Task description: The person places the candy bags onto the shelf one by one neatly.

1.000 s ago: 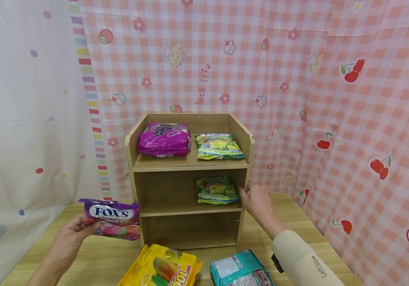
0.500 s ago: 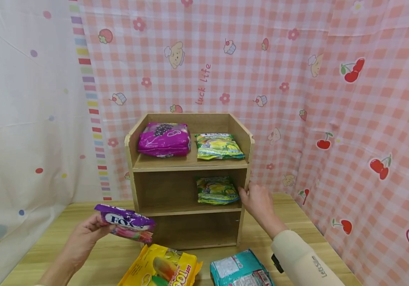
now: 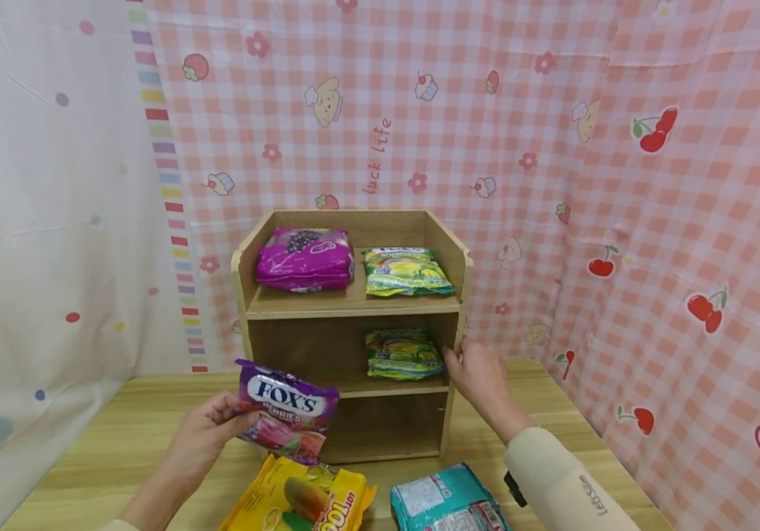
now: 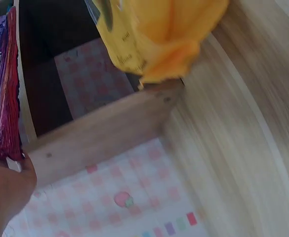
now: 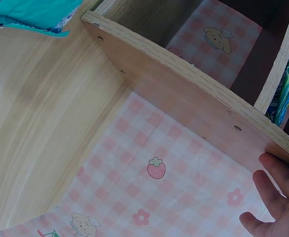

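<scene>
My left hand (image 3: 204, 435) pinches a purple Fox's Berries candy bag (image 3: 287, 409) by its left end, thumb on the front. The bag is tilted in front of the lower left of a wooden shelf unit (image 3: 353, 313). In the left wrist view, only a strip of the bag (image 4: 0, 94) shows, above part of the hand (image 4: 6, 195). My right hand (image 3: 482, 376) grips the unit's right side panel at the middle shelf, with the thumb at the front edge. In the right wrist view, its other fingers (image 5: 270, 192) lie along the outer side.
A magenta grape bag (image 3: 307, 258) and a green-yellow Fox's bag (image 3: 406, 273) lie on the top shelf. Another green-yellow bag (image 3: 403, 354) is on the middle shelf. On the table (image 3: 108, 442), a yellow mango bag (image 3: 307, 494) and a teal bag (image 3: 446, 501) lie in front.
The left hand has carried the purple candy bag rightward, from beside the unit to in front of its lower left. The bag tipped, then turned its face forward again. The right hand has stayed put.
</scene>
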The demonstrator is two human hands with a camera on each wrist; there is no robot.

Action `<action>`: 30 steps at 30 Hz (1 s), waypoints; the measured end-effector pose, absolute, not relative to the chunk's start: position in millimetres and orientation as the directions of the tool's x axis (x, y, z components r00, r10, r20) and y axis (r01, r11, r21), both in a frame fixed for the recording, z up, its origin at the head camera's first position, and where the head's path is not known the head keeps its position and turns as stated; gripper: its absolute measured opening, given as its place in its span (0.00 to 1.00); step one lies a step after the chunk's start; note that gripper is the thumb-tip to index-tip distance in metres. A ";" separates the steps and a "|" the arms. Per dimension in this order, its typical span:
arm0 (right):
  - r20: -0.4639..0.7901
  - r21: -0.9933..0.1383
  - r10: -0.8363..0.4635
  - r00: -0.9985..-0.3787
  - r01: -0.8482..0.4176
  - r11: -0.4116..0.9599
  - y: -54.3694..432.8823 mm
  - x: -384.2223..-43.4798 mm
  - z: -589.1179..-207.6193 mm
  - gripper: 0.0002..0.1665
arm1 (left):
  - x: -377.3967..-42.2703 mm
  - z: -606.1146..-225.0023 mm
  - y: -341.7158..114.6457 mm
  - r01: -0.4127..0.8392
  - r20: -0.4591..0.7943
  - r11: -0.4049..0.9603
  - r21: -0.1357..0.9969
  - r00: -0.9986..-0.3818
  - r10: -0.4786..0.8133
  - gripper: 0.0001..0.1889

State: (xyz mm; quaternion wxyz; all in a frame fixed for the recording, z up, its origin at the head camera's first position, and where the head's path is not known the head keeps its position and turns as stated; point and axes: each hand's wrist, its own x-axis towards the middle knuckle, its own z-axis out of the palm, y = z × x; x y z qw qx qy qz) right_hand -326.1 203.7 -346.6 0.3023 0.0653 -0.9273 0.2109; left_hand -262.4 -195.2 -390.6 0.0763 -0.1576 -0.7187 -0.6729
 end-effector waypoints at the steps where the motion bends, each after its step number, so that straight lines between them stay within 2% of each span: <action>1: 0.589 -0.351 0.005 -0.808 -0.250 0.902 203.7 -326.1 -346.6 0.26 | -262.7 -390.0 -191.8 0.307 0.300 0.056 0.950 -0.948 0.101 0.06; 7: 0.583 -0.355 0.003 -0.812 -0.252 0.900 203.4 -326.6 -346.8 0.26 | -263.9 -385.9 -175.9 0.156 0.156 0.086 0.984 -0.988 0.005 0.05; 14: 0.578 -0.367 0.011 -0.816 -0.248 0.896 203.4 -326.8 -346.9 0.26 | -264.1 -382.3 -160.7 0.041 0.048 0.079 0.996 -0.995 -0.093 0.07; 23: 0.579 -0.363 0.015 -0.815 -0.241 0.900 204.1 -327.0 -347.7 0.26 | -269.4 -374.9 -141.4 0.037 0.035 -0.012 0.999 -0.991 -0.126 0.17; 30: 0.589 -0.355 0.008 -0.808 -0.249 0.901 204.6 -327.4 -348.4 0.26 | -272.8 -370.8 -131.0 0.080 0.070 -0.128 0.988 -0.994 -0.080 0.26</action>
